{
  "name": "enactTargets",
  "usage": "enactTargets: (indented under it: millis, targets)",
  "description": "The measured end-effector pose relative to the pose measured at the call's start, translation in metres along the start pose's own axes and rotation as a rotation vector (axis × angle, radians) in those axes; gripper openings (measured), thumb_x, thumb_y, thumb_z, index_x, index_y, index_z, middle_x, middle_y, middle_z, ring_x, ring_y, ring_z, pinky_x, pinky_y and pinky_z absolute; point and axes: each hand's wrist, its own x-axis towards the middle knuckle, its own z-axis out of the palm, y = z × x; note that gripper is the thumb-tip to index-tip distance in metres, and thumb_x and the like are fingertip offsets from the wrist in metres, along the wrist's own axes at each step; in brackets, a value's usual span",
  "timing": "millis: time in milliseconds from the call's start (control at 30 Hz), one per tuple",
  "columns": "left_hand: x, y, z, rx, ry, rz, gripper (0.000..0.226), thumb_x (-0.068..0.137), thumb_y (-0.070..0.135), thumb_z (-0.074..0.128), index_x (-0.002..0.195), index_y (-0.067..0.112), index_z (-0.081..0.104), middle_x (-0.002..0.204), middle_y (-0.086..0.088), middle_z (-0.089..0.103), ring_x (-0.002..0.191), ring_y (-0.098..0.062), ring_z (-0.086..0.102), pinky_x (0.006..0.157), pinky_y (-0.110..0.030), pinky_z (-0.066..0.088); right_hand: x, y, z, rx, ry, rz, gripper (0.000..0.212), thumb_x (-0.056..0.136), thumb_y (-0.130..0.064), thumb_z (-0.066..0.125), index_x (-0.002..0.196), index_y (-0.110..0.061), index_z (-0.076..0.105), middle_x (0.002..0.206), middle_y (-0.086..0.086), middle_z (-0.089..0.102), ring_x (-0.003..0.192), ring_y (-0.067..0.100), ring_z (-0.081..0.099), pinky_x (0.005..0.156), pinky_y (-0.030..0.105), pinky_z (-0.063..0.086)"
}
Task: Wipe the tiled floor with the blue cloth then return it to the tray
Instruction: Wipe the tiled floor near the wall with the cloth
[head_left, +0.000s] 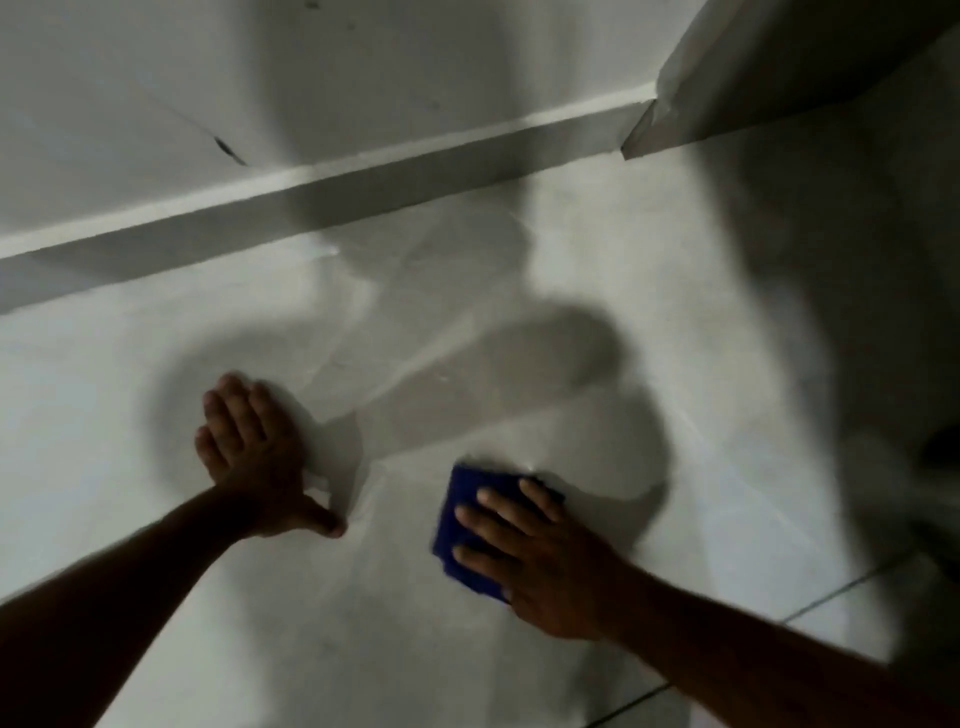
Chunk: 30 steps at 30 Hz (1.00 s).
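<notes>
Right hand (540, 561) lower centre, fingers spread flat pressing blue cloth (460, 525) on floor (649, 322). Left hand (254, 457) splayed, bracing. Cloth likely soft, light; pinch free edge.

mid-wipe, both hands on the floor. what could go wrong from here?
1. The left hand is planted flat on the tiled floor beside streaks that look wet; if it carries weight, it could slip.
2. The right hand covers only part of the blue cloth; the free far edge may fold or bunch during a stroke.
3. No tray is in view, so the return step will likely need a turn or reach.
</notes>
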Motion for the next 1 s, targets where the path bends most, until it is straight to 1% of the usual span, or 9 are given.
enactTargets:
  millis: [100,167,300,367,567,633,733,867,1000]
  targets:
    - [0.003,-0.003,0.005,0.023,0.027,-0.006,0.188,0.018,0.065,0.091,0.134,0.001,-0.042,0.145,-0.027,-0.047,0.132,-0.040,-0.044,0.114,-0.060,-0.014,-0.044,0.061,-0.001,-0.079,-0.043,-0.260,0.062,0.093,-0.042,0.044,0.152,-0.037,0.024,0.164,-0.002,0.020,0.152,0.025,0.011,0.121,0.055,0.002]
    - [0.007,-0.003,0.008,0.048,0.024,-0.008,0.189,0.014,0.067,0.089,0.138,0.000,-0.037,0.148,-0.028,-0.042,0.136,-0.043,-0.038,0.114,-0.061,-0.012,-0.049,0.099,-0.007,-0.166,-0.021,-0.181,0.062,0.093,-0.046,0.042,0.152,-0.036,0.025,0.162,0.002,0.023,0.151,0.028,0.016,0.120,0.055,0.012]
    - [0.005,0.003,0.007,0.099,0.044,-0.061,0.191,0.008,0.069,0.086,0.141,0.000,-0.032,0.153,-0.027,-0.034,0.142,-0.042,-0.030,0.115,-0.062,-0.007,0.002,0.064,-0.010,-0.005,0.234,0.728,0.073,0.083,-0.046,0.053,0.150,-0.031,0.028,0.162,0.009,0.026,0.149,0.032,0.021,0.115,0.058,0.021]
    - [-0.003,-0.001,0.009,0.143,0.114,-0.017,0.188,0.008,0.077,0.080,0.144,0.002,-0.026,0.157,-0.025,-0.026,0.145,-0.040,-0.023,0.117,-0.063,0.000,0.034,0.009,-0.010,0.143,0.324,0.932,0.074,0.082,-0.047,0.050,0.151,-0.030,0.029,0.162,0.009,0.025,0.149,0.034,0.019,0.115,0.060,0.018]
    - [-0.089,-0.030,0.088,0.264,0.232,0.388,0.146,0.050,0.086,0.052,0.150,-0.003,-0.006,0.161,-0.026,-0.006,0.149,-0.040,-0.009,0.117,-0.064,0.011,-0.078,-0.060,0.033,-0.005,0.040,-0.234,0.064,0.094,-0.041,0.043,0.153,-0.031,0.021,0.165,0.003,0.017,0.152,0.029,0.007,0.120,0.059,0.006]
    - [-0.114,-0.038,0.124,0.282,0.192,0.434,0.149,0.049,0.086,0.056,0.150,-0.001,-0.010,0.161,-0.024,-0.011,0.149,-0.037,-0.012,0.118,-0.063,0.012,-0.118,-0.008,0.032,-0.114,-0.009,-0.259,0.062,0.094,-0.045,0.043,0.152,-0.033,0.024,0.163,0.004,0.023,0.151,0.030,0.013,0.119,0.059,0.009]
    - [-0.140,-0.061,0.162,0.267,0.108,0.330,0.167,0.033,0.092,0.060,0.149,0.000,-0.017,0.160,-0.025,-0.017,0.148,-0.038,-0.018,0.118,-0.063,0.009,-0.153,0.030,0.030,-0.044,0.072,0.474,0.065,0.095,-0.050,0.032,0.153,-0.022,0.022,0.159,0.019,0.028,0.146,0.043,0.024,0.111,0.065,0.029]
    - [-0.160,-0.089,0.190,0.214,0.048,0.122,0.184,0.011,0.100,0.052,0.144,0.001,-0.029,0.154,-0.024,-0.033,0.143,-0.039,-0.032,0.117,-0.064,-0.001,-0.133,-0.074,0.040,0.342,0.168,1.516,0.072,0.090,-0.044,0.043,0.151,-0.008,0.028,0.158,0.028,0.023,0.144,0.049,0.020,0.108,0.067,0.030]
    - [-0.160,-0.103,0.199,0.202,0.065,0.199,0.182,0.016,0.101,0.051,0.147,-0.005,-0.018,0.156,-0.029,-0.024,0.145,-0.042,-0.025,0.118,-0.062,0.001,-0.063,-0.212,0.046,0.348,0.116,1.224,0.073,0.088,-0.044,0.047,0.151,-0.014,0.029,0.159,0.025,0.025,0.145,0.048,0.020,0.112,0.068,0.019]
